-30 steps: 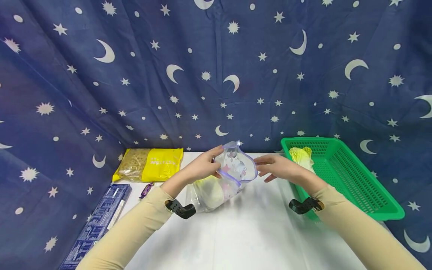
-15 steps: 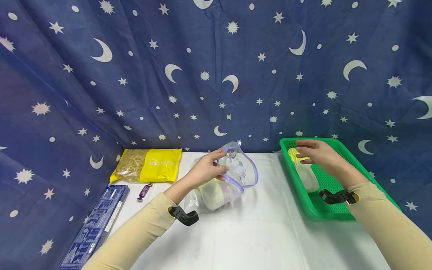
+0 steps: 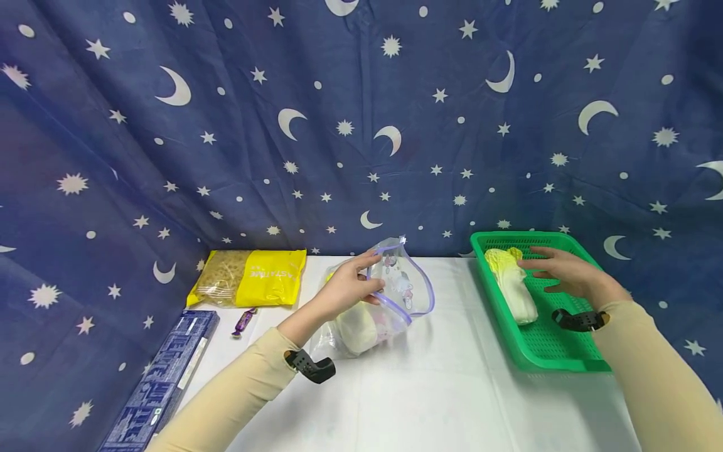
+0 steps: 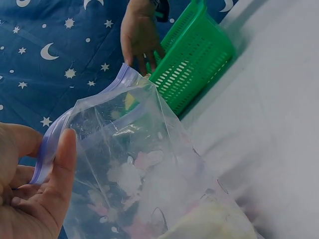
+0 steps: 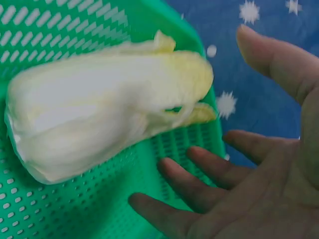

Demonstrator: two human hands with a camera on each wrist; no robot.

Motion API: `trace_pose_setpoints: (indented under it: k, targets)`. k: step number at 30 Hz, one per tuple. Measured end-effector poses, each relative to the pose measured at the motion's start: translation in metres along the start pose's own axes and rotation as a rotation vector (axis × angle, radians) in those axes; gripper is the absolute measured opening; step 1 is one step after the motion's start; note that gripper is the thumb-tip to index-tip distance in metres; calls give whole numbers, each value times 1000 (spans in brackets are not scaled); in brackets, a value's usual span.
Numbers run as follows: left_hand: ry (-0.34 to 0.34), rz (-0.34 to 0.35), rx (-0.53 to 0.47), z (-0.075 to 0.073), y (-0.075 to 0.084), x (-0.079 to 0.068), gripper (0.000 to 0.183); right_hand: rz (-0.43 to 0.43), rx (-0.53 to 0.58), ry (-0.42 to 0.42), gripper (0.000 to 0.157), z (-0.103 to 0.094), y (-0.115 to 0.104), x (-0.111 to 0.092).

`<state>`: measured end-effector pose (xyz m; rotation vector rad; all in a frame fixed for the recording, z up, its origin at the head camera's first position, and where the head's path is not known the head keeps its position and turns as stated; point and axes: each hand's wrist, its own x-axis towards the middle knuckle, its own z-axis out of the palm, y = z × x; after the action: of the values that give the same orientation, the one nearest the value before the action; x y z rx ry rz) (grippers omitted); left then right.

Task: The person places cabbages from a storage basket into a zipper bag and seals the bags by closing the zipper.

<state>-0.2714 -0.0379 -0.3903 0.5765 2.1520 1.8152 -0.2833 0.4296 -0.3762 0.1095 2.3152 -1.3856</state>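
My left hand (image 3: 353,287) pinches the purple-edged mouth of a clear zip bag (image 3: 395,314) printed with pink figures. Through the plastic shows a pale, yellow-tipped vegetable (image 3: 357,329), lying toward the bag's bottom. In the left wrist view, the thumb and fingers have the zip strip (image 4: 46,149) between them. Over the green basket (image 3: 522,361), my right hand (image 3: 567,275) is spread just right of a napa cabbage (image 3: 513,289). The right wrist view has that cabbage (image 5: 99,109) lying in the basket, the fingers straight and apart from its leafy end.
At the back left lies a yellow pasta packet (image 3: 270,277) with a see-through window. A small purple wrapped candy (image 3: 244,322) is in front of it. Along the left edge lies a long blue patterned box (image 3: 164,376). A blue star-and-moon curtain (image 3: 322,125) hangs behind the white table.
My right hand has left the bag's mouth and moved right, over the green basket, then slightly farther right beside the cabbage. My left hand keeps its pinch on the bag.
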Motion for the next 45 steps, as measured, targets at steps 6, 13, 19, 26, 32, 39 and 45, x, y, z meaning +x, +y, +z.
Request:
trace_pose_setpoints:
  k: [6, 13, 19, 26, 32, 39, 45]
  targets:
    - [-19, -4, -4, 2, -1, 0, 67, 90, 91, -109, 103, -8, 24, 9]
    - [-32, -12, -3, 3, -2, 1, 65, 118, 154, -171, 99, -6, 51, 15]
    - [-35, -29, -9, 4, -2, 1, 65, 121, 168, -210, 98, -3, 65, 21]
    - [-39, -38, -18, 3, -4, 1, 65, 121, 142, -218, 104, 3, 70, 26]
    - [-27, -50, -2, 2, -2, -1, 65, 115, 116, -210, 104, 4, 71, 26]
    - [-31, -54, -2, 0, -3, 0, 66, 104, 80, -205, 105, 7, 72, 31]
    - [-27, -54, -9, 0, -2, 0, 66, 94, 74, -188, 107, 8, 72, 33]
